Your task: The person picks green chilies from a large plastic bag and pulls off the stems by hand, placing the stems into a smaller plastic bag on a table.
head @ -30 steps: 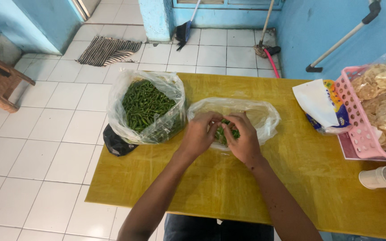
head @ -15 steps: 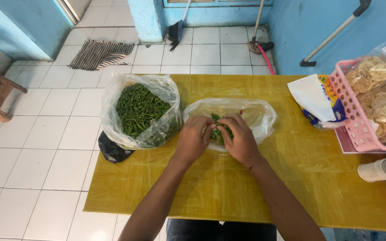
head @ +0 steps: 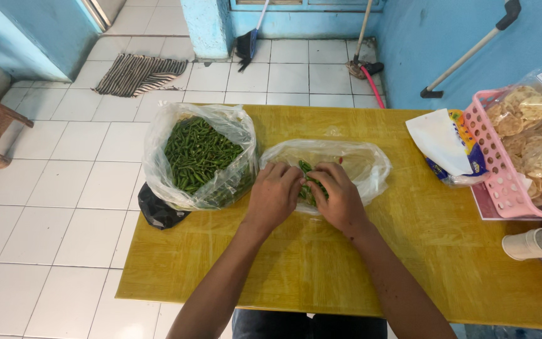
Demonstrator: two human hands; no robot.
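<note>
Two bare hands are seen working together at the mouth of a small clear plastic bag (head: pixel 346 164) laid flat on a yellow wooden table (head: pixel 296 263). The left hand (head: pixel 273 196) is curled knuckles-up, fingers drawn together; the right hand (head: pixel 340 199) is pressed close beside it, fingertips pinched on a small bunch of green chillies (head: pixel 309 179) held at the bag's opening — though whether the left fingers grip a chilli too cannot be told, since they are hidden beneath the knuckles.

Just beside the left hand, a larger clear bag (head: pixel 199 157) is shown standing open and heaped with green chillies, its side touching the small bag. A black bag (head: pixel 158 210) is tucked at the table's left edge, partly overhanging it. Farther right, a folded packet (head: pixel 446 145) is seen leaning against a pink basket of crackers (head: pixel 522 157), and a white cup (head: pixel 532 243) lies tipped on its side.

Beyond the table, a striped mat (head: pixel 138 74) and broom handles are set against blue walls.

Risk is judged modest but real: the thin film could be torn by a tug, or the tall bag nudged over by the left wrist — chillies spilling toward the tiled floor (head: pixel 51 207).
</note>
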